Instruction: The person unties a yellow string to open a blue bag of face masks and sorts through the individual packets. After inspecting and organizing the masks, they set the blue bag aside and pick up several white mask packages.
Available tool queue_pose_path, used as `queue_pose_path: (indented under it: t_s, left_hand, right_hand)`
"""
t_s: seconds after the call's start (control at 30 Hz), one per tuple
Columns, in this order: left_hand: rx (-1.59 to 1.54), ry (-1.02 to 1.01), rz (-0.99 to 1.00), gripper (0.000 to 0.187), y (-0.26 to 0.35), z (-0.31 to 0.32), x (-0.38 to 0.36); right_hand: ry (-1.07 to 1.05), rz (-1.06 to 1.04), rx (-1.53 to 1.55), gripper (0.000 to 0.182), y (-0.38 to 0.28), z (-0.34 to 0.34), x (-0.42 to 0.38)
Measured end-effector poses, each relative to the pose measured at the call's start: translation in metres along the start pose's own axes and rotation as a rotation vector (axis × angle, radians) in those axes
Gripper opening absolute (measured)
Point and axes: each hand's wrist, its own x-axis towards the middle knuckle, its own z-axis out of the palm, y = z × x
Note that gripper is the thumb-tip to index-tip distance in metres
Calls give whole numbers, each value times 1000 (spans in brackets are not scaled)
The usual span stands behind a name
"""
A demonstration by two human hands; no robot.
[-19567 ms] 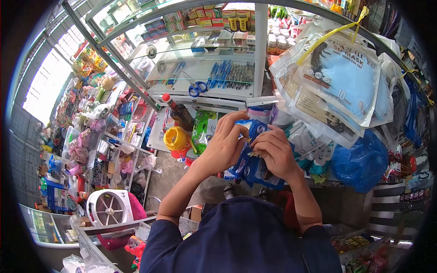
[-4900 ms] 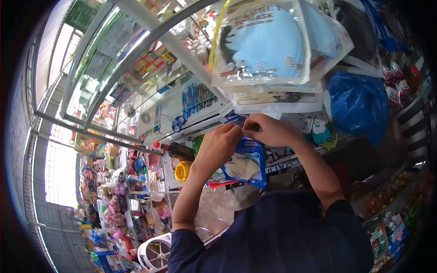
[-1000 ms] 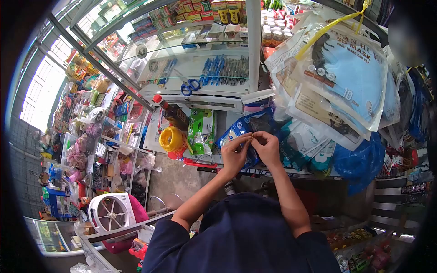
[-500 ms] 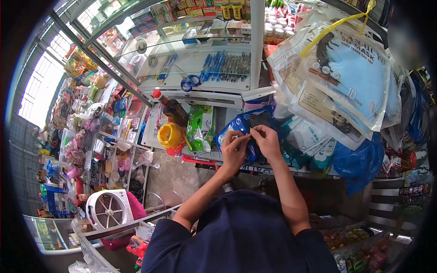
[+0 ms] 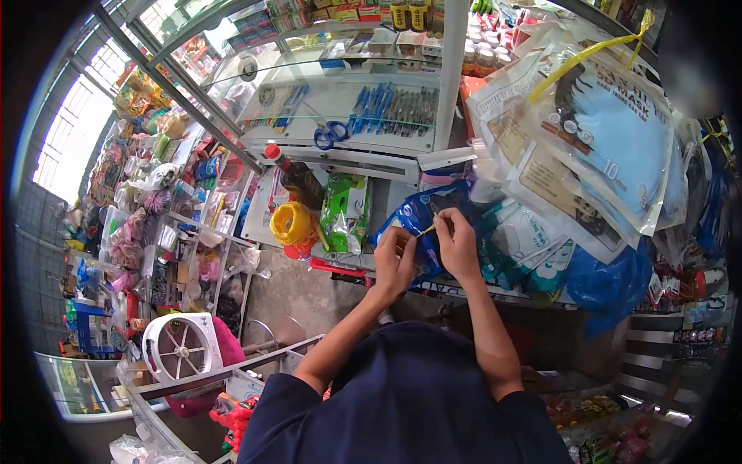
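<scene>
Head view: both hands grasping thin yellow strip (image 5: pixel 426 230); left hand (image 5: pixel 396 265) at one end, right hand (image 5: pixel 458 246) at other. Strip between fingertips, above blue packets (image 5: pixel 413 210) on desk (image 5: pixel 376 203). Dark bottle (image 5: pixel 302 185), red-capped, left of green packet (image 5: pixel 345 213). Glass case (image 5: pixel 390 158) beyond hands: contains rows of pens (image 5: pixel 377 108), blue-handled scissors (image 5: pixel 331 135) at front edge.

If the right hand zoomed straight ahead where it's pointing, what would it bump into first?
Probably the blue packet just beyond the fingertips of the right hand, which pinches a thin yellow strip. Depth is unclear from above, so it might skim over the packet instead.
</scene>
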Motion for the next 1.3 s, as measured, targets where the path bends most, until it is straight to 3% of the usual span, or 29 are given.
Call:
queue_pose_path:
  t_s: [0.1, 0.17, 0.27, 0.37, 0.47, 0.67, 0.97, 1.17, 1.3]
  left_hand:
    - [-11, -145, -74, 14, -7, -2, 8]
    - [-16, -191, -126, 15, -2, -5, 14]
    - [0, -144, -37, 16, -8, -2, 16]
    - [6, -196, -90, 16, -2, -6, 19]
    - [30, -200, 22, 18, -5, -6, 22]
    - [-61, -180, -30, 23, -15, -1, 21]
    - [-71, -44, -30, 28, -24, 6, 13]
    - [108, -163, 39, 21, -18, -6, 13]
    - [151, -215, 97, 64, 10, -27, 1]
  right_hand:
    - [-242, 250, 293, 17, -28, -16, 5]
    - [-217, 253, 285, 17, -14, -17, 7]
    - [-188, 322, 296, 23, -10, -19, 9]
    - [-115, 174, 146, 26, -9, -20, 6]
    - [-373, 110, -103, 27, -19, -31, 13]
    - [-529, -22, -183, 25, -21, -34, 24]
    - [-443, -77, -197, 27, -3, -27, 19]
    - [-427, -8, -199, 25, -19, -33, 15]
    - [-388, -69, -165, 25, -34, -34, 11]
